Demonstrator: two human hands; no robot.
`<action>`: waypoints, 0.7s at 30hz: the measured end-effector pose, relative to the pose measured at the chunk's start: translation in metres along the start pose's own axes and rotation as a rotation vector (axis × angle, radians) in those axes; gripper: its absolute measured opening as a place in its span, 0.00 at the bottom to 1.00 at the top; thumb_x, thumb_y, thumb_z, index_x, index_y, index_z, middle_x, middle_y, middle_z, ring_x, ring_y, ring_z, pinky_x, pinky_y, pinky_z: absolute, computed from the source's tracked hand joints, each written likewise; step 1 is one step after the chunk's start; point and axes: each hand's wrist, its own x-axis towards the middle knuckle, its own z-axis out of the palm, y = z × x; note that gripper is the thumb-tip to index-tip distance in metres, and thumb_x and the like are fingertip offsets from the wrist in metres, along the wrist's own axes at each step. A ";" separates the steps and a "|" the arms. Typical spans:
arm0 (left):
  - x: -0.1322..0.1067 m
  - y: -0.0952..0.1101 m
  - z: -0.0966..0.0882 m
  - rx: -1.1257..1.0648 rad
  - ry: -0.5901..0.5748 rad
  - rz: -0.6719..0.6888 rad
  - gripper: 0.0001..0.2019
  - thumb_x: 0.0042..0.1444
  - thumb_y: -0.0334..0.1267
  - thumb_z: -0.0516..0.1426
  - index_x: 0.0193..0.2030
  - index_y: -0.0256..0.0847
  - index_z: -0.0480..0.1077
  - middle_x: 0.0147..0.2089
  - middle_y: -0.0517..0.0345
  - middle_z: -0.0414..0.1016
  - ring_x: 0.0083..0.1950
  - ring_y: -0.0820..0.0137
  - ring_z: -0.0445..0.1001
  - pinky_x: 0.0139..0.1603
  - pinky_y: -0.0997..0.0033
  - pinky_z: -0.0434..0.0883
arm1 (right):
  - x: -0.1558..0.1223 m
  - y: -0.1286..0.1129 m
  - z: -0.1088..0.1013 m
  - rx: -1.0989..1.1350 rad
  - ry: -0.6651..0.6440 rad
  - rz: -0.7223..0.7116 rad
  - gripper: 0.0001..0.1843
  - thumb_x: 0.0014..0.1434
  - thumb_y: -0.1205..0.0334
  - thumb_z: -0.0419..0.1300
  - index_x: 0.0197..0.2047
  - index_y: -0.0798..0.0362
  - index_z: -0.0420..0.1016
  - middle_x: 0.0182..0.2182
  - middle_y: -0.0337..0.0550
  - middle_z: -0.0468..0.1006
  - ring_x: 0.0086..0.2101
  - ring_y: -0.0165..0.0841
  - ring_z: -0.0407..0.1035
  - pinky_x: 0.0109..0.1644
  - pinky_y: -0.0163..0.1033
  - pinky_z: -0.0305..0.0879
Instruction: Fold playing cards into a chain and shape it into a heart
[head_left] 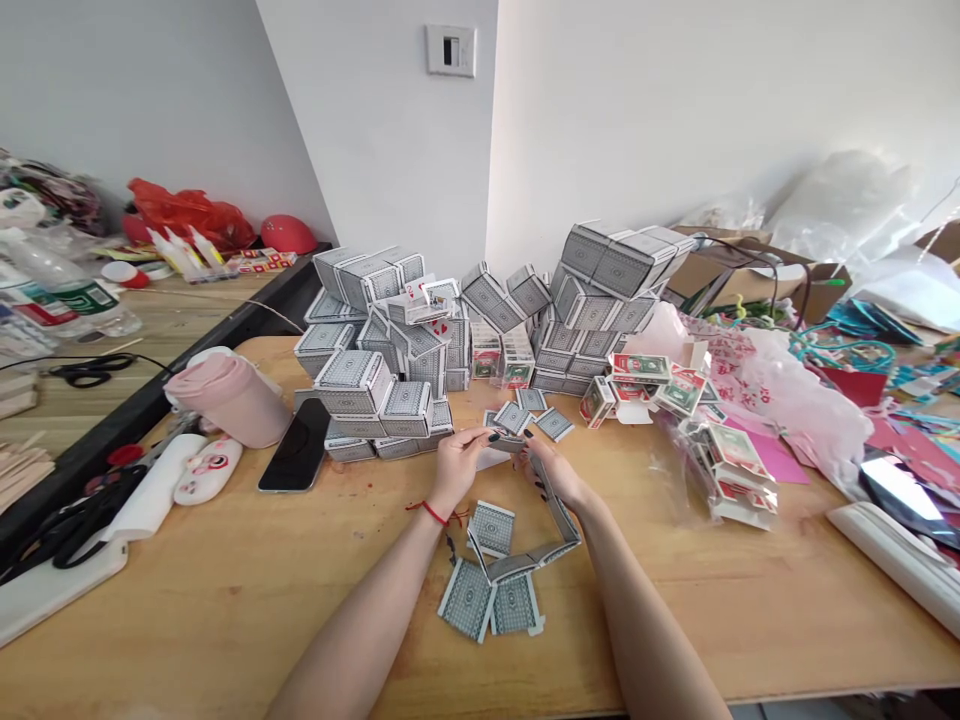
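Wooden table (225, 600), card boxes (375, 330) stacked at back | left hand (457, 465) and right hand (555, 475) both pinch one box blank (561, 522) at its far end | blank's long axis trails from right hand toward body | loose blanks (487, 600) lie nearer.

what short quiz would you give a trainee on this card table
1. What do the left hand and right hand pinch between them?
2. True or false: the black phone lies right of both hands.
3. Which wrist wears the red string? A left, B right, C neither.
Key: 1 a folded card; 2 false; 3 A.
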 end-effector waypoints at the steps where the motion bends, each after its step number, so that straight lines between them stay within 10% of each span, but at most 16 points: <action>1: 0.000 0.000 0.001 -0.008 -0.003 -0.001 0.09 0.49 0.39 0.56 0.34 0.38 0.75 0.36 0.54 0.78 0.37 0.68 0.74 0.42 0.70 0.68 | -0.001 -0.001 0.000 0.004 -0.008 0.004 0.28 0.54 0.39 0.41 0.24 0.54 0.66 0.09 0.32 0.54 0.11 0.24 0.47 0.15 0.32 0.44; 10: -0.001 0.000 0.010 -0.198 -0.157 -0.052 0.15 0.53 0.47 0.51 0.37 0.37 0.72 0.38 0.52 0.75 0.39 0.67 0.72 0.42 0.69 0.68 | -0.001 -0.001 0.005 0.109 -0.054 0.042 0.30 0.54 0.36 0.40 0.28 0.53 0.68 0.11 0.32 0.54 0.12 0.24 0.45 0.16 0.32 0.43; 21: 0.002 -0.001 0.004 -0.141 0.011 -0.030 0.16 0.53 0.47 0.52 0.36 0.36 0.71 0.36 0.52 0.75 0.39 0.68 0.71 0.41 0.70 0.66 | 0.003 -0.003 0.009 0.312 0.112 -0.071 0.19 0.47 0.49 0.60 0.38 0.53 0.69 0.25 0.39 0.72 0.25 0.31 0.66 0.30 0.37 0.65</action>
